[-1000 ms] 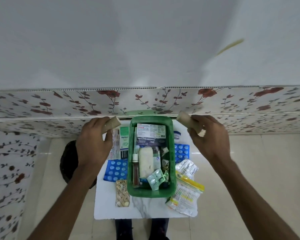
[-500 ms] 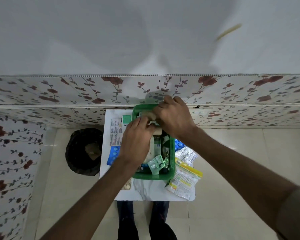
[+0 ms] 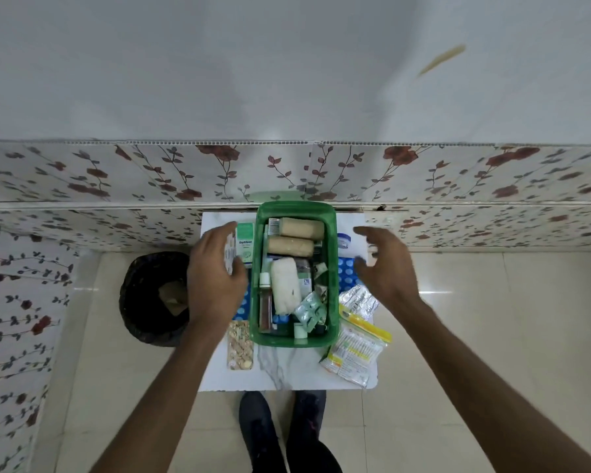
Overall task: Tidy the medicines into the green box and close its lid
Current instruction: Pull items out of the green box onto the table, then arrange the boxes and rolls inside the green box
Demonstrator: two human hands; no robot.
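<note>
The green box (image 3: pixel 333 285) stands open in the middle of a small white table (image 3: pixel 287 373). At its far end lie two beige bandage rolls (image 3: pixel 301 229), one behind the other. A white gauze roll (image 3: pixel 285 285), a brown bottle and small packs fill the near half. My left hand (image 3: pixel 215 278) hovers left of the box, fingers spread and empty, over a white-green carton (image 3: pixel 245 245) and a blue blister sheet. My right hand (image 3: pixel 386 264) hovers right of the box, also empty, above a blue blister sheet (image 3: pixel 347 271). The lid (image 3: pixel 277 196) shows as a green edge behind the box.
A tan pill strip (image 3: pixel 240 346) lies at the table's front left. Silver and yellow-topped sachets (image 3: pixel 355 349) lie at the front right, with a small white jar (image 3: pixel 344 241) at the back right. A black bin (image 3: pixel 152 298) stands on the floor to the left. The flowered wall is right behind.
One second ago each hand held a beige roll beside the box. Both hands then went into the box's far end, left the rolls there, and have drawn apart, empty.
</note>
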